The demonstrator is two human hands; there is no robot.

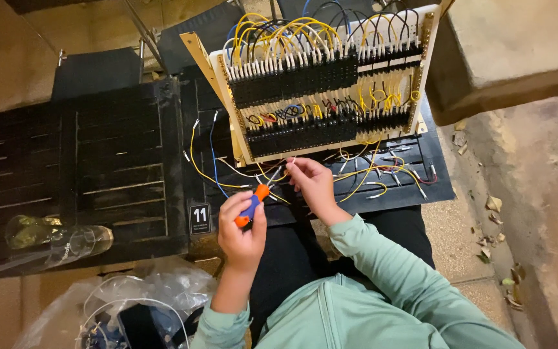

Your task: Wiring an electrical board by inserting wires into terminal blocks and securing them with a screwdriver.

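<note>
Seen from the head camera, a person in a pale green top sits at a black slatted desk (117,161), the left hand (241,226) wrapped around a screwdriver (253,203) with an orange and blue handle, its grip pressed together on the handle, shaft pointing up toward the other hand. The right hand (312,184), just beside the tool's tip near the desk's near edge, pinches the end of a thin wire (278,169) between thumb and fingertips. Directly behind both hands a cream wiring board (330,77) stands tilted on the desk, its rows of black terminal blocks threaded with yellow, blue, black and white leads; loose yellow wires (363,178) with metal ends trail from its lower edge across the desk's right side. A small black number tag (199,218) sits at the near edge, left of the hands. A crumpled clear plastic bottle (59,239) lies toward the desk's near left corner, and clear plastic bags (130,304) bunch below that edge. Tan paving with scattered dry leaves (495,226) runs along the right, beside a concrete block (511,52).
</note>
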